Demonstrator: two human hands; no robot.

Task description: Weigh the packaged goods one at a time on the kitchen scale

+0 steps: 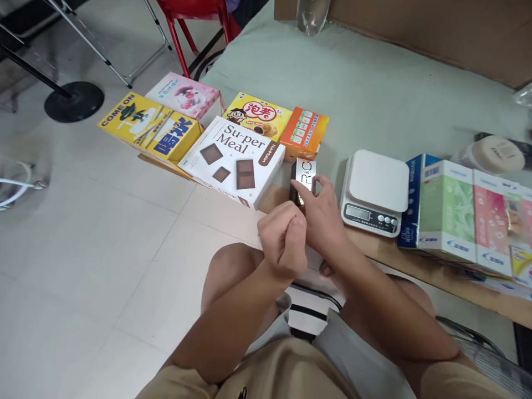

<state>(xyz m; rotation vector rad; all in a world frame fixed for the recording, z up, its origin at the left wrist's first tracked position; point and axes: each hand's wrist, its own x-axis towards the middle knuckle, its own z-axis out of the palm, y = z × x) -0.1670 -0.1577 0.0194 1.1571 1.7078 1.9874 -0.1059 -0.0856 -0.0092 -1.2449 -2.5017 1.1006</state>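
Note:
My left hand (285, 238) is closed in a fist in front of the table edge; anything inside it is hidden. Just to its right, my right hand (324, 213) has its thumb and a finger on either side of a small black and white box (306, 173) at the table edge. The lower part of that box is covered by the hand. On the left stands a white box with chocolate squares reading "Su-per Meal" (226, 145). Right of my hands sits a white digital kitchen scale (377, 180) with a small display.
Yellow (183, 136), pink (187, 95), yellow snack (257, 111) and orange (305, 130) boxes cluster at the left corner of the green-covered table (374, 83). Several cartons (446, 205) and a lidded jar (494, 154) stand at right. A red chair (195, 11) is beyond.

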